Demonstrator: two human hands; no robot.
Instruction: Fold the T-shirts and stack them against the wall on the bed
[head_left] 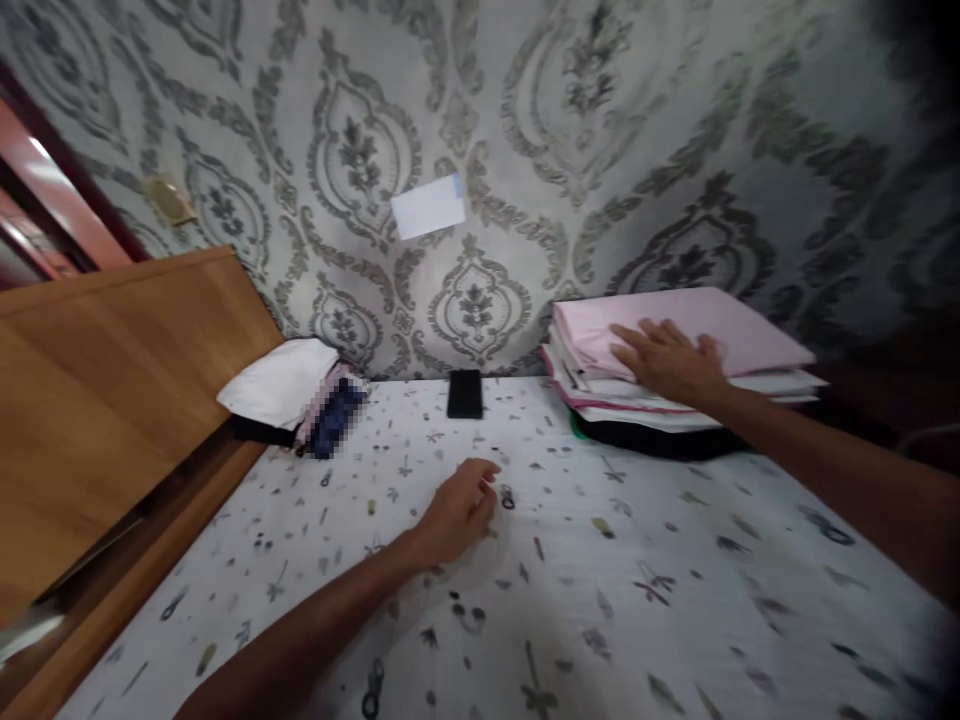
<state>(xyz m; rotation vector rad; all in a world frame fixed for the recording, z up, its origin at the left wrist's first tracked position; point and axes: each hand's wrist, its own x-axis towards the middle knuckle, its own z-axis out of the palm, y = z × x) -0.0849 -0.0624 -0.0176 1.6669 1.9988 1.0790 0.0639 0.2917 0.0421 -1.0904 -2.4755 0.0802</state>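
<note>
My right hand (671, 362) lies flat with fingers spread on a pale pink folded cloth (750, 325), the top piece of a stack of folded clothes (637, 415). White, pink and black layers show below it. Over the middle of the patterned bedsheet (570, 620) is my left hand (459, 510), its fingers loosely curled and apart. Nothing shows in it; I cannot tell whether it touches the sheet. A black phone-like rectangle (465, 394) lies beyond the left hand, near the wall.
At the left, a smaller pile of clothes with a white piece (281, 380) on top sits beside a wooden board (135, 400). The patterned wall (517, 200) rises behind the bed, with a white card (429, 207) and a small switch plate (171, 202) on it.
</note>
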